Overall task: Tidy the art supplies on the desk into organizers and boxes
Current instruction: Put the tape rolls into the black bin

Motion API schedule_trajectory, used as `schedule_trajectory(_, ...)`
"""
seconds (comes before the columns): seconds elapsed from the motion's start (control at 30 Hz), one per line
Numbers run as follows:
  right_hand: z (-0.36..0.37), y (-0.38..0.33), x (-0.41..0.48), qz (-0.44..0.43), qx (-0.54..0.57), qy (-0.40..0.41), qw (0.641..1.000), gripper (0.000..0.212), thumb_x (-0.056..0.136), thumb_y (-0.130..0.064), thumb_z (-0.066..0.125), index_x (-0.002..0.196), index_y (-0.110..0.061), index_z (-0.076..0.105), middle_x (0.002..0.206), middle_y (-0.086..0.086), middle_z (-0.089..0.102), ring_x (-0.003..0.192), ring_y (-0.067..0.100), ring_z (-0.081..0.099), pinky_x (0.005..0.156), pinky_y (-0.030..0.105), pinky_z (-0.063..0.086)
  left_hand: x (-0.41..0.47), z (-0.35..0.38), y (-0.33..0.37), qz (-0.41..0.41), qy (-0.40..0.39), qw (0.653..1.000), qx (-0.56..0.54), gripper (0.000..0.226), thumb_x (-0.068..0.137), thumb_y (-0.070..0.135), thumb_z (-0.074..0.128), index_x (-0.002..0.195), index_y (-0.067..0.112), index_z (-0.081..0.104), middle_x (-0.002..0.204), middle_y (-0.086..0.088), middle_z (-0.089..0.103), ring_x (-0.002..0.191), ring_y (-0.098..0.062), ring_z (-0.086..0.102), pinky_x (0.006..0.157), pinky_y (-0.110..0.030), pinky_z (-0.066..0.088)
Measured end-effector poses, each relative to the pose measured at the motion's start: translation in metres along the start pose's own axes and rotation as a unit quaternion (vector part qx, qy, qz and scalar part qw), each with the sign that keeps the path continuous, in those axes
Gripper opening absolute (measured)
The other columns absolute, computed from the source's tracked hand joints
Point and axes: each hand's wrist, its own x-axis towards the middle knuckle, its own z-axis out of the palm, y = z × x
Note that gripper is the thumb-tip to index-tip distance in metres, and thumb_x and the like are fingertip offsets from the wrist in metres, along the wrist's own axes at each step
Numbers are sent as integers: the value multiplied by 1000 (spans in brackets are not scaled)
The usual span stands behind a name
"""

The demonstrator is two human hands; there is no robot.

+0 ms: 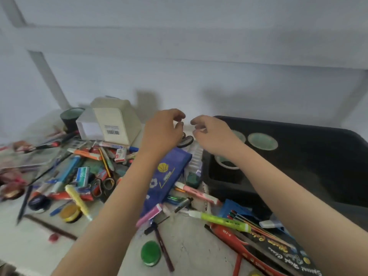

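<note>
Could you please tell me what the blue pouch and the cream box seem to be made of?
The blue pouch is likely fabric, matte: soft-looking edges, printed motifs. The cream box is probably moulded plastic, smooth satin: rounded corners, with a barcode sticker on one face.

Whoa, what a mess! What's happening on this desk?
A person is sorting a desk heaped with markers, pens and tape. Both bare arms reach over the pile: the left hand and the right hand hover close together near the back wall, fingers curled, above a blue pencil case. Whether they pinch something small is too blurry to tell. A beige organizer lies tipped on its side at the back left, and a black tray sits on the right.
</note>
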Motion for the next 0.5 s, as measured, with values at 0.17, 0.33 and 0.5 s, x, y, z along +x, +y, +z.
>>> schedule_trajectory(0.17,60,-53,31,-49,0,-62,997,28,92,-20,49,118,-16,58,93,-7,56,90,11,53,73,18,33,-4,-55,-87,-57,30,998,15,21,87,13,57,104,16,69,92,6,68,94,-13,62,83,-18,37)
schedule_trajectory(0.33,120,-103,63,-79,-8,-93,992,29,92,-20,49,119,-13,58,94,-3,57,84,11,50,70,17,32,0,-97,-163,-97,31,994,30,23,88,13,56,108,18,67,91,9,63,94,-8,59,81,-18,36)
schedule_trajectory(0.5,184,-157,104,-87,-19,-119,989,32,92,-21,48,121,-12,57,116,4,59,100,16,53,80,25,39,9,-135,-239,-123,37,991,41,26,87,10,55,109,15,68,104,-2,70,89,-11,60,81,-22,40)
